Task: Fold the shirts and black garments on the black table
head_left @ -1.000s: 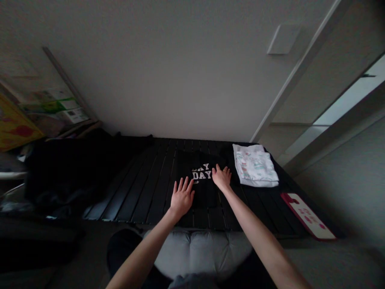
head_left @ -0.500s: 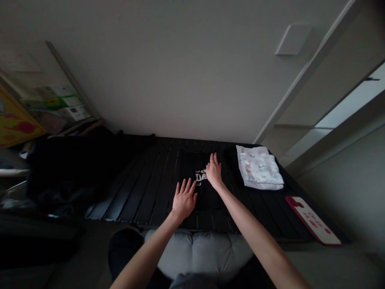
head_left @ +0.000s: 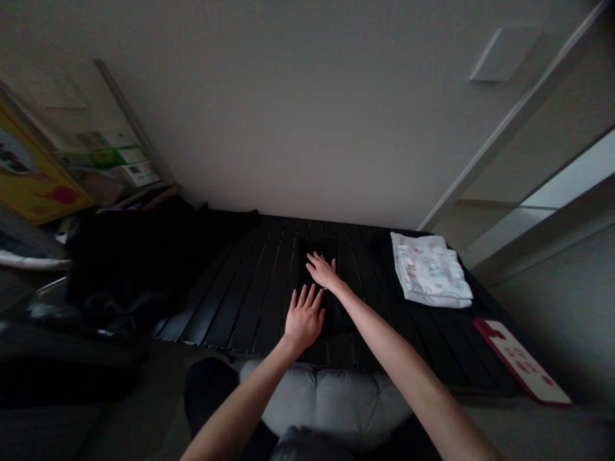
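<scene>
Clothing (head_left: 129, 262) in a dark heap crowds the left edge of the slatted black tabletop (head_left: 240, 301), with a yellow poster (head_left: 33, 169) leaning behind it. Moving right, your left hand (head_left: 303, 318) sits wide open, palm down and fingers spread, toward the near edge of the tabletop, holding nothing. Just beside it lies the black garment (head_left: 317, 251), a narrow dark strip running from near the middle of the near edge toward the far edge, with no lettering showing. Your right hand (head_left: 323, 271) rests open across that strip, fingers pointing left and gripping nothing. The dim light hides whether the strip's edges lie even. Farther right, a folded white cloth (head_left: 430, 272) with a printed pattern sits near the far right corner, and a white board (head_left: 521, 362) with a red border lies by the near right corner.
</scene>
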`<state>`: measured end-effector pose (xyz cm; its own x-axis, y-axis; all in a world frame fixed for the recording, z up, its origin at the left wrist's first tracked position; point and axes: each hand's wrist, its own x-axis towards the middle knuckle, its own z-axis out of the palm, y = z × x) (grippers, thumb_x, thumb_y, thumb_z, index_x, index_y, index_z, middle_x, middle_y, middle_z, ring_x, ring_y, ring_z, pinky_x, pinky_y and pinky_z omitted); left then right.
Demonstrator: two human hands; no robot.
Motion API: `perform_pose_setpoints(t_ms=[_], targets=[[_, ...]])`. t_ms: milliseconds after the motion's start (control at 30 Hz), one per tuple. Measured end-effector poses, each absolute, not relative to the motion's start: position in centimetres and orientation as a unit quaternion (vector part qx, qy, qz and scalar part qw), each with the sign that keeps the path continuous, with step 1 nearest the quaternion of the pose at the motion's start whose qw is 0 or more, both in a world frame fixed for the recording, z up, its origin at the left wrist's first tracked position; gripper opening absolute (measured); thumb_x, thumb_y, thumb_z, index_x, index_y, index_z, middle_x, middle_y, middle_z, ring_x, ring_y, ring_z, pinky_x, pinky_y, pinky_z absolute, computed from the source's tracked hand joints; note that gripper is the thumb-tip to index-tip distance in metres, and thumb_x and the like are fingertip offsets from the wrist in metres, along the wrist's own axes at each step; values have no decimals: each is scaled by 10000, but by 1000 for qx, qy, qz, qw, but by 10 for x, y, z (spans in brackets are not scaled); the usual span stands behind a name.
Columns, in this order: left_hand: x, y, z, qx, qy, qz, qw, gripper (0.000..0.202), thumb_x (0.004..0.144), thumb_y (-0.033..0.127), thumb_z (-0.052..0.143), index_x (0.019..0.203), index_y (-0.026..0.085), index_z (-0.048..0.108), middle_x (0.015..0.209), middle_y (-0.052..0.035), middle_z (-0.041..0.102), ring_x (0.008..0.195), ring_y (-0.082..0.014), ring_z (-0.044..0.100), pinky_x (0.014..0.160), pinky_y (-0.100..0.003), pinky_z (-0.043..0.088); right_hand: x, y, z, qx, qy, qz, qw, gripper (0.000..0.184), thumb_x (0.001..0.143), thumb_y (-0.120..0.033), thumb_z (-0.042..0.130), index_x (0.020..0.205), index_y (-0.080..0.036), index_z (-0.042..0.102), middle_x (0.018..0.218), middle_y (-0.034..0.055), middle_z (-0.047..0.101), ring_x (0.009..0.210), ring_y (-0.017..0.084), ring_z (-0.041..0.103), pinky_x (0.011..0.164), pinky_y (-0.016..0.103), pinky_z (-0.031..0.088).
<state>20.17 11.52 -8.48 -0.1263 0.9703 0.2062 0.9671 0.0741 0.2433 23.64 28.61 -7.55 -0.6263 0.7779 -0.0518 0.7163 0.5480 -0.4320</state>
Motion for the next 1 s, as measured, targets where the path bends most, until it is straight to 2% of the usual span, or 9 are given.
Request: perform_pose_setpoints(t_ms=[100, 167, 267, 367, 500, 667, 767, 900, 1000], targets=[[202, 115, -81, 658, 734, 166, 12, 515, 975, 391, 316, 1459, 228, 382, 1527, -55, 387, 1439, -252, 292, 1194, -513, 232, 256, 280, -65, -467, -850, 204, 133, 497, 980, -350, 353, 1464, -240, 380, 1561, 72, 319, 1428, 277, 290, 1134, 555, 213], [202, 113, -79, 650, 742, 167, 20, 512, 984, 382, 287, 1434, 178, 419, 1528, -87, 379, 1438, -241, 296, 1193, -487, 248, 274, 268, -63, -506, -828, 188, 149, 520, 961, -328, 383, 1454, -162, 385, 1504, 136, 405, 1379, 277, 373, 1105, 491, 294], [201, 107, -74, 632, 757, 165, 27, 510, 991, 364, 261, 1407, 138, 450, 1537, -118, 351, 1440, -239, 290, 1190, -476, 260, 303, 244, -64, -546, -811, 159, 138, 520, 923, -355, 454, 1377, -102, 463, 1345, 201, 548, 1285, 321, 464, 1052, 479, 342], [200, 95, -70, 627, 763, 156, 31, 500, 988, 365, 277, 1408, 155, 448, 1526, -109, 374, 1442, -257, 281, 1188, -519, 243, 325, 220, -68, -548, -813, 144, 132, 485, 876, -375, 542, 1289, -120, 535, 1242, 188, 614, 1256, 349, 460, 1036, 504, 334], [203, 74, -66, 637, 759, 133, 39, 490, 985, 369, 299, 1406, 169, 451, 1520, -102, 386, 1444, -274, 275, 1183, -567, 217, 339, 201, -65, -536, -812, 172, 154, 425, 835, -289, 598, 1234, -150, 561, 1184, 130, 654, 1173, 340, 498, 969, 495, 395], [202, 52, -67, 646, 752, 120, 42, 479, 972, 363, 357, 1414, 194, 435, 1529, -98, 371, 1436, -276, 297, 1168, -610, 215, 341, 184, -48, -467, -827, 199, 241, 349, 822, -119, 519, 1161, -156, 594, 1036, 92, 658, 972, 244, 584, 891, 389, 467], [197, 46, -69, 654, 745, 126, 40, 442, 966, 307, 386, 1390, 214, 463, 1508, -83, 409, 1418, -263, 339, 1164, -610, 226, 338, 166, -43, -371, -867, 182, 280, 411, 841, -46, 423, 1207, -144, 584, 1062, 103, 633, 1006, 213, 581, 946, 348, 464], [186, 44, -71, 663, 730, 164, 30, 341, 960, 190, 374, 1183, 225, 630, 1370, -52, 581, 1339, -219, 462, 1166, -540, 281, 337, 140, -61, -291, -918, 151, 222, 465, 865, 2, 357, 1222, -168, 602, 1108, 94, 655, 1085, 209, 587, 1004, 355, 466], [181, 44, -74, 669, 711, 216, -9, 308, 950, 143, 388, 1079, 206, 660, 1227, -59, 678, 1217, -200, 577, 1115, -489, 379, 343, 131, -84, -270, -928, 144, 214, 488, 838, 42, 359, 1189, -163, 627, 1170, 104, 652, 1121, 208, 604, 979, 351, 512]])
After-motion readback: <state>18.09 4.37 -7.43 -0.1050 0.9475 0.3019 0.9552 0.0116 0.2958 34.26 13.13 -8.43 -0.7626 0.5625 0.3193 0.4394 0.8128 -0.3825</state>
